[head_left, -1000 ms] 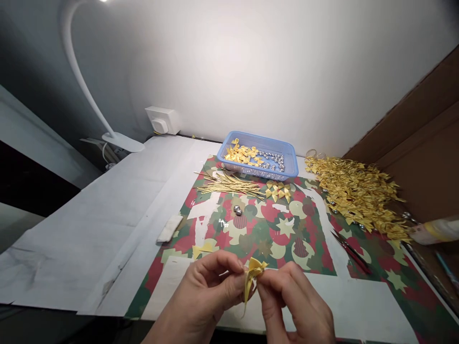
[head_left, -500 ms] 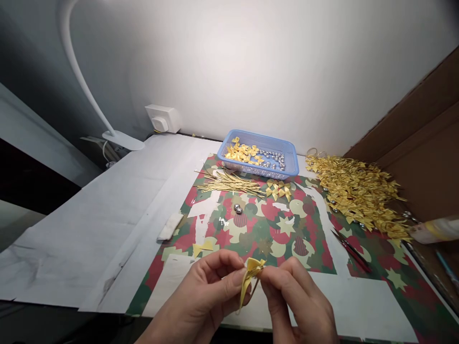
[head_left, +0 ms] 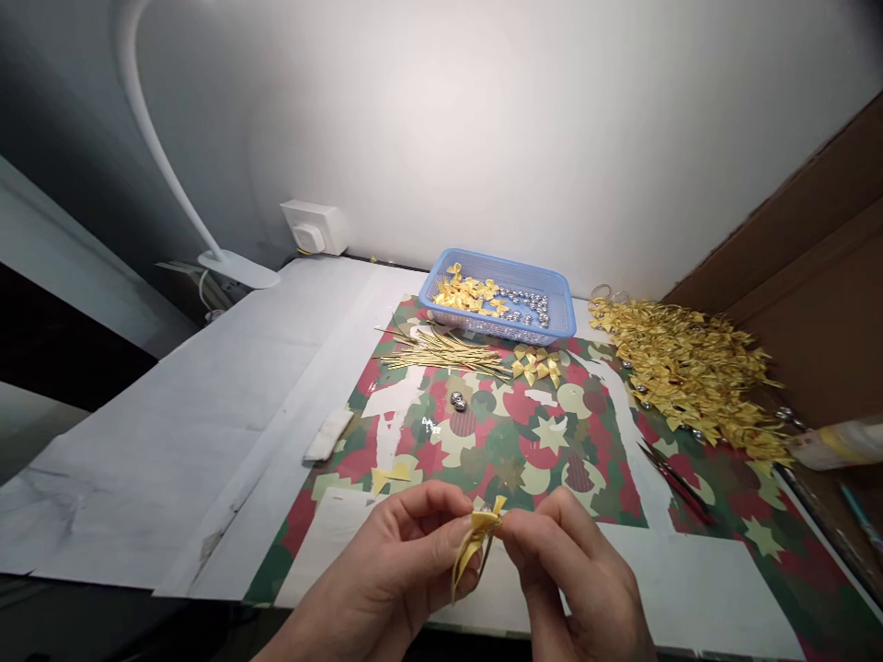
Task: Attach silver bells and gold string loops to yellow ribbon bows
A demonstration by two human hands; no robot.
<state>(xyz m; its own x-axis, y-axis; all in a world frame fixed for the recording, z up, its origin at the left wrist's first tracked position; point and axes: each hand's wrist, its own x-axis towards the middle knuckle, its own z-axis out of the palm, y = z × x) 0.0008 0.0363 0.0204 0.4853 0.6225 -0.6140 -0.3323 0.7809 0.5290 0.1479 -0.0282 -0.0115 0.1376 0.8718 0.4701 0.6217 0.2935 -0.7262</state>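
Between my two hands is a yellow satin ribbon bow [head_left: 483, 526] with a thin gold cord hanging in a loop below it. My left hand [head_left: 407, 552] pinches the bow's left side between thumb and fingers. On the bow's right edge, the thumb and forefinger of my right hand [head_left: 576, 561] are closed; they partly hide the knot and the cord there. A hint of something silvery shows behind the bow. Two silver bells [head_left: 459, 402] lie on the patterned sheet [head_left: 510, 432] beyond my hands. A flat yellow ribbon bow [head_left: 390, 475] rests beside my left hand.
A blue basket [head_left: 497, 333] holds yellow bows and silver bells. Before it lie gold cords [head_left: 445, 356] and several bows [head_left: 536, 365]. Finished-looking bows with cords form a heap [head_left: 690, 368] at right, near tweezers [head_left: 676, 483]. A white lamp [head_left: 238, 268] stands at left.
The bow has turned a little in my fingers, and its upper ribbon end now points up more steeply. Both hands stay in nearly the same place.
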